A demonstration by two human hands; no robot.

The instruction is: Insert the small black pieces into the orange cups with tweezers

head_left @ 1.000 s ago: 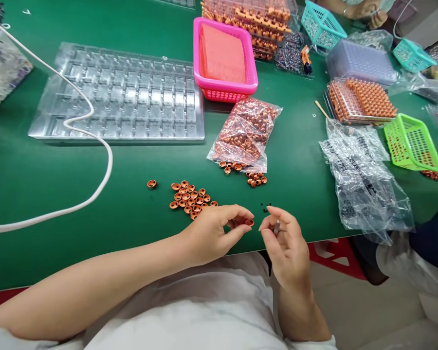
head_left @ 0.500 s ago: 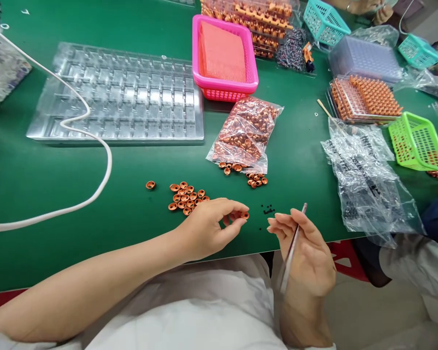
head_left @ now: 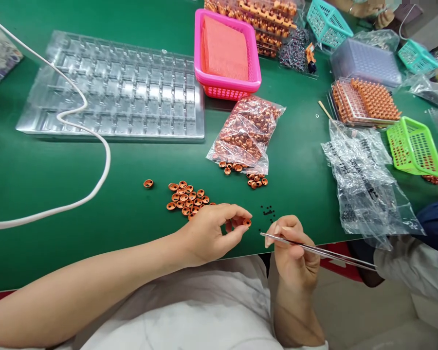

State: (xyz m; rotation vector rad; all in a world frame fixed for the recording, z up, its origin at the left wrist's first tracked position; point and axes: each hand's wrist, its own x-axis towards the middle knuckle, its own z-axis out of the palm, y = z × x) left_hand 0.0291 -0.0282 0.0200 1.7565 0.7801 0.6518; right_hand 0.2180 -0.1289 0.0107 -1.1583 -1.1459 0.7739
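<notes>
Between thumb and fingers, my left hand pinches a small copper-coloured cup with a hole, just above the table's front edge. My right hand is closed around a pair of metal tweezers, whose tips point left toward the cup but stay apart from it. Just beyond the tweezer tips, tiny black pieces lie scattered on the green table. Several more copper cups form a loose group behind my left hand, partly hidden by it. One single cup lies farther left.
A clear bag of copper cups lies ahead, some spilled at its mouth. Behind it stands a pink basket. Clear plastic trays and a white cable are at left. Plastic bags and a green basket lie right.
The tweezers in my right hand have swung from roughly upright to nearly level, their tips now pointing left. My right fingers have closed around them. My left hand keeps hold of the cup.
</notes>
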